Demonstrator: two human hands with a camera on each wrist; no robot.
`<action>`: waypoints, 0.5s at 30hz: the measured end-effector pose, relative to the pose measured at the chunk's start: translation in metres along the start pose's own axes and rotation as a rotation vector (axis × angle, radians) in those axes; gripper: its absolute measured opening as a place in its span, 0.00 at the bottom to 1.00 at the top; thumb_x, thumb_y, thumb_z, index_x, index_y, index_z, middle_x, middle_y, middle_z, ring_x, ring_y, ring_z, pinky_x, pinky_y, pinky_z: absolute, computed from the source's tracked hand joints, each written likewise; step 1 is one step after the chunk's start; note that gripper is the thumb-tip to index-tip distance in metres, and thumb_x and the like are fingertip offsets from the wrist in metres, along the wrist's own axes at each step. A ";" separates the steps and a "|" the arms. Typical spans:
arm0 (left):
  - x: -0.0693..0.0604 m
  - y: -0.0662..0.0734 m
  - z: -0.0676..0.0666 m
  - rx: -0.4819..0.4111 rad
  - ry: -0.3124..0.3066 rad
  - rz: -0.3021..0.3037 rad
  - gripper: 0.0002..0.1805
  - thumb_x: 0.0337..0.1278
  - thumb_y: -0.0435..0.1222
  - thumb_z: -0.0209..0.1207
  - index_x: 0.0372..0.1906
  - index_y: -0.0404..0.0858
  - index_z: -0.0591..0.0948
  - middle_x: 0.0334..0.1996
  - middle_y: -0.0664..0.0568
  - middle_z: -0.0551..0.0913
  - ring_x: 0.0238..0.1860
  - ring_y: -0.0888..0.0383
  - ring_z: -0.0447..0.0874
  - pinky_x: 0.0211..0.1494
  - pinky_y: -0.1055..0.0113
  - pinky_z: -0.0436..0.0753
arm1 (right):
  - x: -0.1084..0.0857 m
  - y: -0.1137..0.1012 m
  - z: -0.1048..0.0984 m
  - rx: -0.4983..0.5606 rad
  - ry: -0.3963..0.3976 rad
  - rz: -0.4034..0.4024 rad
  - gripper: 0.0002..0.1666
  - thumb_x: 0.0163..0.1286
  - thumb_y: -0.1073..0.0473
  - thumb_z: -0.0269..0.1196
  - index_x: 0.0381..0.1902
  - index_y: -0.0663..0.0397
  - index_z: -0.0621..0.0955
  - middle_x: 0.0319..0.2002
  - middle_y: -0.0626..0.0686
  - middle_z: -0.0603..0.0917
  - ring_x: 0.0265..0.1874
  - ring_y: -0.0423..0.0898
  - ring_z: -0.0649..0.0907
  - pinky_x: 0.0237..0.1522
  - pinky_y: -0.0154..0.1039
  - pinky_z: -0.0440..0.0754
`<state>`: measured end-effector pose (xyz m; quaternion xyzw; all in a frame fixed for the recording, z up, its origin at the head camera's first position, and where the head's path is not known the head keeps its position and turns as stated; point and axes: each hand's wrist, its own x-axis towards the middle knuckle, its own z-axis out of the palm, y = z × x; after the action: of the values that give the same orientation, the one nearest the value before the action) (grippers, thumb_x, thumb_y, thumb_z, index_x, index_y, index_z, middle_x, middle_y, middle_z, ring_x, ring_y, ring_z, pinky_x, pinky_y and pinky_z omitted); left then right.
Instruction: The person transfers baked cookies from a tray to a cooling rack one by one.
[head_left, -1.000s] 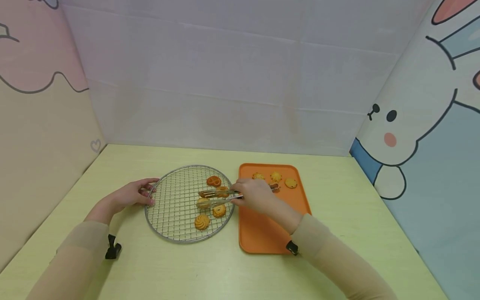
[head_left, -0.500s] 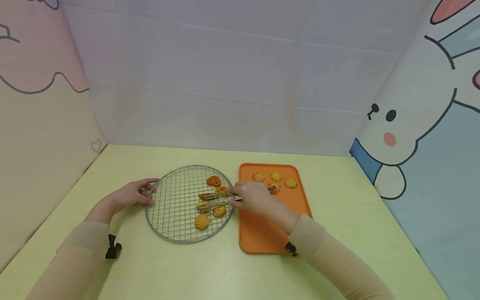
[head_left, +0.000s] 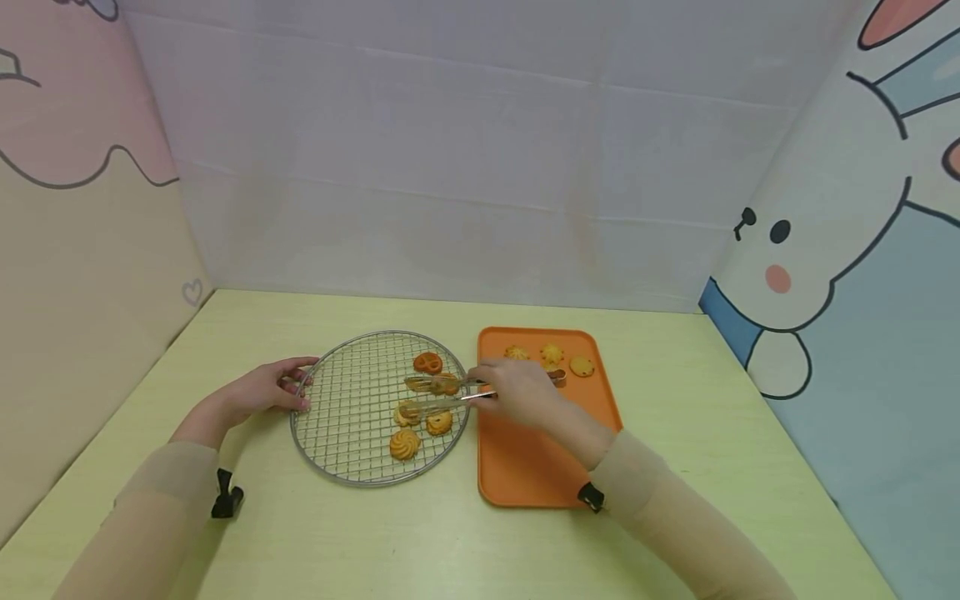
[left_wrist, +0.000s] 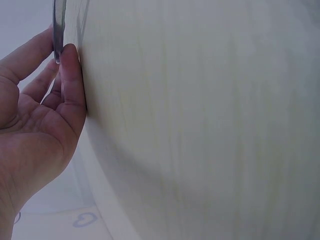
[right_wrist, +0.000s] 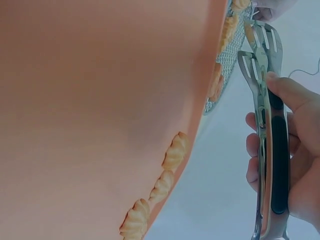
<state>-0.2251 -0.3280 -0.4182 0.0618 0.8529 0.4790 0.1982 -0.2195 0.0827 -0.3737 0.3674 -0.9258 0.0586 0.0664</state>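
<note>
My left hand (head_left: 264, 388) pinches the left rim of a round wire rack (head_left: 337, 417); the left wrist view shows fingers on both sides of the rim (left_wrist: 58, 30). Several cookies lie on the rack's right half, among them a pretzel-shaped one (head_left: 428, 362) and a swirled one (head_left: 405, 444). My right hand (head_left: 521, 390) grips metal tongs (right_wrist: 279, 165) with black pads. The tongs' tips stand apart above the rack, one near a pretzel cookie (head_left: 447, 384), the other over a round cookie (head_left: 406, 416). The right wrist view shows nothing between the tips.
An orange tray (head_left: 525, 467) stands right of the rack, under my right forearm. Several yellow cookies, one a round cookie (head_left: 581, 367), lie at its far end. A white wall (head_left: 465, 167) closes off the back of the pale table (head_left: 360, 542).
My right hand has shifted slightly right with the tongs, whose tips have drawn back a little over the rack. The round cookie beneath shows more plainly. My left hand stays on the rim.
</note>
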 end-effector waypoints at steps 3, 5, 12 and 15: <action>0.000 0.000 0.000 -0.005 -0.003 0.001 0.47 0.47 0.31 0.68 0.72 0.33 0.55 0.53 0.37 0.63 0.43 0.55 0.66 0.40 0.73 0.76 | -0.005 0.003 -0.007 0.026 0.007 0.002 0.21 0.61 0.44 0.65 0.49 0.46 0.82 0.42 0.45 0.83 0.26 0.39 0.80 0.19 0.31 0.70; 0.000 0.000 0.000 -0.008 -0.004 0.001 0.47 0.47 0.31 0.68 0.72 0.33 0.55 0.53 0.37 0.63 0.43 0.55 0.66 0.40 0.73 0.76 | -0.008 0.006 -0.011 0.040 0.009 0.011 0.21 0.61 0.45 0.65 0.50 0.46 0.82 0.44 0.46 0.82 0.28 0.40 0.80 0.20 0.31 0.71; 0.000 -0.001 0.000 -0.004 -0.005 -0.001 0.47 0.48 0.32 0.68 0.72 0.34 0.55 0.54 0.36 0.63 0.43 0.55 0.68 0.42 0.73 0.76 | -0.020 0.019 -0.025 0.037 0.037 0.054 0.21 0.62 0.45 0.65 0.51 0.42 0.81 0.47 0.45 0.83 0.21 0.37 0.76 0.14 0.30 0.62; 0.000 -0.001 0.000 0.009 -0.003 0.001 0.47 0.48 0.33 0.68 0.72 0.35 0.55 0.54 0.36 0.63 0.44 0.55 0.68 0.42 0.73 0.75 | -0.026 0.026 -0.030 0.054 0.036 0.084 0.21 0.62 0.45 0.65 0.52 0.41 0.81 0.48 0.45 0.82 0.19 0.37 0.75 0.13 0.31 0.61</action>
<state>-0.2250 -0.3286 -0.4187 0.0636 0.8547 0.4753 0.1989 -0.2163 0.1243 -0.3500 0.3287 -0.9372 0.0931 0.0706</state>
